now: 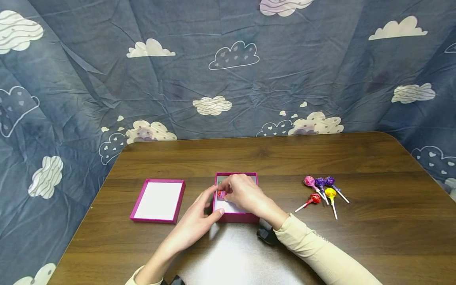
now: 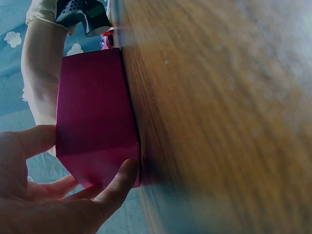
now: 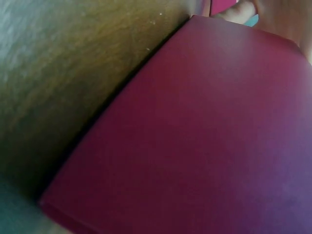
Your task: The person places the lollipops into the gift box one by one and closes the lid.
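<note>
A magenta box (image 1: 239,217) with a white inside stands lidless on the table. My left hand (image 1: 194,221) rests against its left side, the fingers fairly straight along the wall and the thumb at the near left corner. In the left wrist view, the left fingers (image 2: 117,190) touch the box's outer wall (image 2: 97,107). Reaching over the near right side, my right hand (image 1: 244,192) is inside the box, its bent fingers pinching a red-and-pink wrapped lollipop (image 1: 221,194) by the left wall. The hand hides much of the interior. In the right wrist view, the box wall (image 3: 195,131) fills most of the picture.
To the left lies the magenta lid (image 1: 157,200), its white inside facing up. On the right are several lollipops: pink (image 1: 309,181), purple (image 1: 330,181), yellow (image 1: 330,192) and red (image 1: 315,198). A cloud-patterned cloth (image 1: 228,87) hangs behind the wooden table (image 1: 384,237).
</note>
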`<state>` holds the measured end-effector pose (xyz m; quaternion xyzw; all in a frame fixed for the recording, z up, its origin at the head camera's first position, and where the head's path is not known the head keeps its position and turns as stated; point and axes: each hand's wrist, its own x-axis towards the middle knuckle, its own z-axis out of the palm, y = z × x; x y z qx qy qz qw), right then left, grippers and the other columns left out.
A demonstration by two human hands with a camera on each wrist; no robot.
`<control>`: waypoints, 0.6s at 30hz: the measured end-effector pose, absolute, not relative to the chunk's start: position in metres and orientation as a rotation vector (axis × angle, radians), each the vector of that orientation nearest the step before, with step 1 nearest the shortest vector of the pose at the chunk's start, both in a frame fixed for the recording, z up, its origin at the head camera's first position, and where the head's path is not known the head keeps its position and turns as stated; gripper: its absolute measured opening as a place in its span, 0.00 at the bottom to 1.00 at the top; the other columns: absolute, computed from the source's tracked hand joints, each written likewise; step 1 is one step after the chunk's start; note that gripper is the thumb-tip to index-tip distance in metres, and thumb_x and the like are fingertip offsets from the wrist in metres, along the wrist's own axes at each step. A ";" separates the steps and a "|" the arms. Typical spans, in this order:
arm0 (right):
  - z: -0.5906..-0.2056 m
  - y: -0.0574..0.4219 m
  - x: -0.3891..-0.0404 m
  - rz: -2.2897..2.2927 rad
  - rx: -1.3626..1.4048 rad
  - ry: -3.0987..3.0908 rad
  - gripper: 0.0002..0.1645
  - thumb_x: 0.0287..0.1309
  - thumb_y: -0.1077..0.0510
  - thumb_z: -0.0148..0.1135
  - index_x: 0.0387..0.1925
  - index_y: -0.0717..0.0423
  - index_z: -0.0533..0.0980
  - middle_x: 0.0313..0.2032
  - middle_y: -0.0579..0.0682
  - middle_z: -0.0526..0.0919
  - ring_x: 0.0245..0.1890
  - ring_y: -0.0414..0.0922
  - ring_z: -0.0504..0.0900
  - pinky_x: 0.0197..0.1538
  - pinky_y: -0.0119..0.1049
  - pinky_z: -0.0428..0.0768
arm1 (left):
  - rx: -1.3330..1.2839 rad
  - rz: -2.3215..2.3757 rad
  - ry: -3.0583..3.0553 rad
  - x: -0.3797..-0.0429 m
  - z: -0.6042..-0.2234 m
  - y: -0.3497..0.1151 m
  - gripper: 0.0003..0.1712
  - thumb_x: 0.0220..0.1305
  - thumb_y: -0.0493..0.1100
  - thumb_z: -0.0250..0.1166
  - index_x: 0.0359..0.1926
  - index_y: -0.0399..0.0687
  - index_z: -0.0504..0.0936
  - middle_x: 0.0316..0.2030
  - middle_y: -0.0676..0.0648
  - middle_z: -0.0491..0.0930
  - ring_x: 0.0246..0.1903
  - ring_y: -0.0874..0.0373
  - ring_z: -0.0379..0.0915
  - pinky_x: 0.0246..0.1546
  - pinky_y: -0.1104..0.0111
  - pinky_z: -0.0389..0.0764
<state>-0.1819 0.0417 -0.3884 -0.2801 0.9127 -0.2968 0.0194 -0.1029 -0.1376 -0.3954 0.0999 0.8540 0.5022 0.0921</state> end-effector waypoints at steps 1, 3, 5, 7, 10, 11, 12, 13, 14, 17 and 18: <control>-0.388 0.042 -0.182 -0.926 -0.869 2.833 0.16 0.45 0.68 0.72 0.36 0.49 0.87 0.21 0.39 0.79 0.24 0.38 0.73 0.29 0.36 0.71 | 0.297 1.491 2.535 -0.103 -0.395 -0.138 0.37 0.67 0.52 0.64 0.74 0.65 0.60 0.73 0.52 0.56 0.62 0.40 0.65 0.50 0.51 0.76; -0.389 0.042 -0.182 -0.932 -0.872 2.836 0.15 0.45 0.69 0.72 0.35 0.49 0.86 0.20 0.39 0.79 0.24 0.37 0.73 0.29 0.36 0.71 | 0.297 1.489 2.537 -0.103 -0.396 -0.138 0.37 0.67 0.53 0.64 0.74 0.65 0.59 0.73 0.52 0.56 0.62 0.40 0.65 0.50 0.51 0.76; -0.389 0.042 -0.182 -0.944 -0.879 2.835 0.14 0.46 0.69 0.72 0.35 0.49 0.86 0.20 0.39 0.78 0.24 0.37 0.73 0.29 0.36 0.72 | 0.291 1.486 2.540 -0.103 -0.396 -0.138 0.37 0.67 0.53 0.64 0.74 0.66 0.60 0.73 0.52 0.56 0.62 0.41 0.65 0.50 0.51 0.76; -0.389 0.042 -0.182 -0.960 -0.892 2.833 0.15 0.45 0.71 0.71 0.34 0.50 0.86 0.21 0.40 0.79 0.24 0.37 0.74 0.30 0.36 0.72 | 0.285 1.481 2.546 -0.103 -0.396 -0.138 0.37 0.67 0.53 0.64 0.73 0.67 0.60 0.72 0.52 0.57 0.61 0.41 0.66 0.50 0.51 0.76; -0.390 0.042 -0.182 -0.979 -0.905 2.828 0.16 0.44 0.73 0.68 0.33 0.52 0.85 0.23 0.42 0.80 0.26 0.37 0.75 0.32 0.36 0.74 | 0.284 1.479 2.551 -0.103 -0.395 -0.137 0.37 0.67 0.53 0.64 0.73 0.66 0.60 0.72 0.52 0.57 0.61 0.41 0.66 0.50 0.51 0.76; -0.390 0.042 -0.182 -0.983 -0.908 2.825 0.16 0.44 0.74 0.67 0.33 0.52 0.84 0.24 0.43 0.81 0.26 0.37 0.75 0.32 0.36 0.74 | 0.283 1.478 2.552 -0.102 -0.395 -0.137 0.38 0.67 0.53 0.64 0.73 0.66 0.60 0.72 0.52 0.57 0.61 0.41 0.66 0.50 0.51 0.76; -0.390 0.042 -0.182 -0.985 -0.910 2.824 0.17 0.43 0.75 0.67 0.32 0.53 0.84 0.24 0.43 0.81 0.27 0.37 0.76 0.33 0.36 0.75 | 0.284 1.477 2.555 -0.102 -0.396 -0.137 0.38 0.67 0.52 0.64 0.73 0.66 0.60 0.72 0.52 0.57 0.61 0.41 0.66 0.50 0.51 0.76; -0.390 0.042 -0.183 -0.987 -0.910 2.821 0.17 0.43 0.75 0.67 0.32 0.53 0.84 0.25 0.43 0.81 0.27 0.37 0.76 0.33 0.36 0.75 | 0.285 1.477 2.556 -0.102 -0.396 -0.137 0.38 0.67 0.52 0.64 0.73 0.66 0.60 0.72 0.52 0.57 0.61 0.41 0.66 0.50 0.51 0.76; -0.390 0.042 -0.183 -0.989 -0.912 2.816 0.17 0.43 0.75 0.66 0.33 0.53 0.84 0.25 0.44 0.82 0.27 0.37 0.76 0.34 0.36 0.75 | 0.284 1.474 2.560 -0.102 -0.396 -0.137 0.38 0.67 0.52 0.65 0.73 0.65 0.60 0.72 0.52 0.58 0.61 0.41 0.66 0.50 0.51 0.76; -0.389 0.043 -0.183 -1.015 -0.909 2.786 0.16 0.44 0.75 0.66 0.34 0.54 0.84 0.27 0.44 0.83 0.28 0.38 0.78 0.35 0.35 0.76 | 0.277 1.470 2.564 -0.102 -0.396 -0.137 0.38 0.66 0.53 0.65 0.73 0.66 0.60 0.72 0.52 0.58 0.61 0.42 0.67 0.49 0.51 0.76; -0.388 0.044 -0.184 -1.021 -0.910 2.780 0.16 0.45 0.75 0.66 0.34 0.55 0.84 0.27 0.44 0.83 0.29 0.38 0.78 0.36 0.34 0.76 | 0.277 1.470 2.565 -0.102 -0.396 -0.137 0.38 0.67 0.53 0.64 0.73 0.66 0.60 0.72 0.52 0.58 0.61 0.42 0.67 0.49 0.51 0.76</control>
